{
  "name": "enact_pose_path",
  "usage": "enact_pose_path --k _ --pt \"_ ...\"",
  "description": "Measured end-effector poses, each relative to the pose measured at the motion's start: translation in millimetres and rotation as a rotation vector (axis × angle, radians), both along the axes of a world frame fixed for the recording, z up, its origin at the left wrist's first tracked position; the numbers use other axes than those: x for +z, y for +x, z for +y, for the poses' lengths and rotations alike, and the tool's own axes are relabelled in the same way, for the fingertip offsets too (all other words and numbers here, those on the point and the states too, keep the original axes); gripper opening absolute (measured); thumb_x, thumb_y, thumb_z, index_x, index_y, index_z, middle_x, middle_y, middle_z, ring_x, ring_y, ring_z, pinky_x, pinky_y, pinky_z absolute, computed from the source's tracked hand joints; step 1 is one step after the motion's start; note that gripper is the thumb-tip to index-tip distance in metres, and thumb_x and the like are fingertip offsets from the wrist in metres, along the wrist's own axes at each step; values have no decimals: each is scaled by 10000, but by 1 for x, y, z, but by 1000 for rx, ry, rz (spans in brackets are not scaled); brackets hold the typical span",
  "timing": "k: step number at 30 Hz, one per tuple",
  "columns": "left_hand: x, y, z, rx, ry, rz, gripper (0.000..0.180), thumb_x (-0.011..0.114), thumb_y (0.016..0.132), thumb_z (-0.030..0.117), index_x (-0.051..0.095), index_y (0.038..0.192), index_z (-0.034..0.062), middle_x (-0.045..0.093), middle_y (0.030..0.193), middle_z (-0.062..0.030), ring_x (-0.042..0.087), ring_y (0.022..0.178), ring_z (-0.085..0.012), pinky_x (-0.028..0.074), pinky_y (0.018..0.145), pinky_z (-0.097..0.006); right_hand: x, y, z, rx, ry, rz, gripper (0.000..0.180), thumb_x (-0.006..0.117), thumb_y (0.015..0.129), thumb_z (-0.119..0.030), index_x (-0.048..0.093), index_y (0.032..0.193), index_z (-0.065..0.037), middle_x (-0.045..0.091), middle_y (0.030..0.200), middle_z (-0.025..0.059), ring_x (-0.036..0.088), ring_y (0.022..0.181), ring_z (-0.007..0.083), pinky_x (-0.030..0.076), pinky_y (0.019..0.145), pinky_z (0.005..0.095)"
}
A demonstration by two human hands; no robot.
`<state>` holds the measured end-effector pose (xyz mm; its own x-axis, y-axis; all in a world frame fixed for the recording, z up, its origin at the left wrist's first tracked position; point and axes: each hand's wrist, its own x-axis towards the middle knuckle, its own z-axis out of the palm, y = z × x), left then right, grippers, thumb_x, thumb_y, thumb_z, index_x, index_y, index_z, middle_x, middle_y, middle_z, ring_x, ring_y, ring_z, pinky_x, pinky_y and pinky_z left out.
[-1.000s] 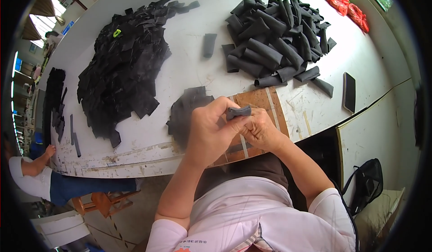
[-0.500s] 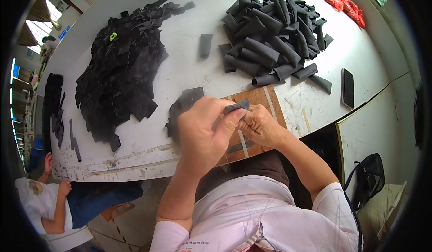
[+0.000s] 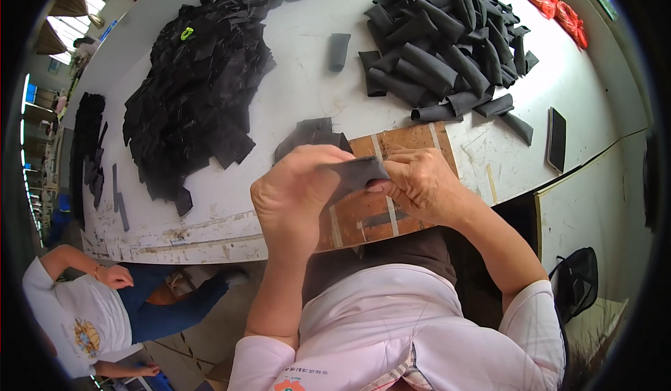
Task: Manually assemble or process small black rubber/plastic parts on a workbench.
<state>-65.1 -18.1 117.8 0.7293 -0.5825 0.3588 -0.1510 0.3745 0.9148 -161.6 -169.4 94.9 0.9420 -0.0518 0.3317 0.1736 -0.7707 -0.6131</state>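
Between my two hands is a small piece of dark grey fabric (image 3: pixel 355 173), lifted above the front of the table and looking folded or tube-like. My left hand (image 3: pixel 297 185) is closed around its left part, with the fingers partly hidden behind the cloth. At its right end, my right hand (image 3: pixel 423 185) pinches the edge between thumb and fingers. Right below the hands lies a brown wooden board (image 3: pixel 412 138) with pale strips across it. A few flat dark fabric pieces (image 3: pixel 314 132) rest just beyond my left hand.
A wide heap of flat black fabric pieces (image 3: pixel 199 90) covers the table's left side. Rolled grey fabric tubes (image 3: pixel 433 48) are piled at the far right, and a single tube (image 3: pixel 339 52) lies between. A phone (image 3: pixel 556 139) and red plastic bags (image 3: pixel 556 10) sit rightward. Another person (image 3: pixel 84 300) is at lower left.
The fabric between my hands now shows more of its length, and my hands are slightly farther apart. The view has shifted a little. At lower left, the other person has turned and moved their arms.
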Motion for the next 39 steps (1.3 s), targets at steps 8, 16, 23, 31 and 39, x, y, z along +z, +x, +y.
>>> enact_pose_path --k 8,16,23,31,39 --pt "-57 8 32 328 790 -346 307 641 696 54 540 977 -11 570 956 -151 553 901 -258 436 795 -338 60 23 -48 -395 955 -375 497 381 896 -426 582 773 11 477 563 5 468 530 80 373 526 203" --pt "-101 -4 41 442 951 -782 179 603 710 61 569 877 4 534 967 -153 497 902 -317 401 794 -391 -12 -34 42 -285 797 61 330 458 903 -250 550 711 2 494 563 29 449 497 116 354 480 224" --pt "-65 13 65 307 542 27 154 530 789 20 600 917 -27 618 915 -75 563 830 -141 431 762 -256 -36 -28 63 -201 304 20 159 569 813 -171 539 806 -15 543 725 109 560 641 271 455 564 345" --pt "-72 18 77 360 462 55 159 608 774 71 611 896 -31 606 776 -20 519 706 -75 421 671 -214 -47 10 79 -190 398 174 477 594 798 -254 397 1151 -1 471 1057 189 552 885 308 431 794 403" --pt "-61 25 98 557 180 174 80 585 802 66 598 848 2 568 715 32 460 633 -18 358 582 -161 -63 40 78 -181 79 113 460 565 811 -284 449 1142 14 474 1110 187 494 998 329 437 818 381"
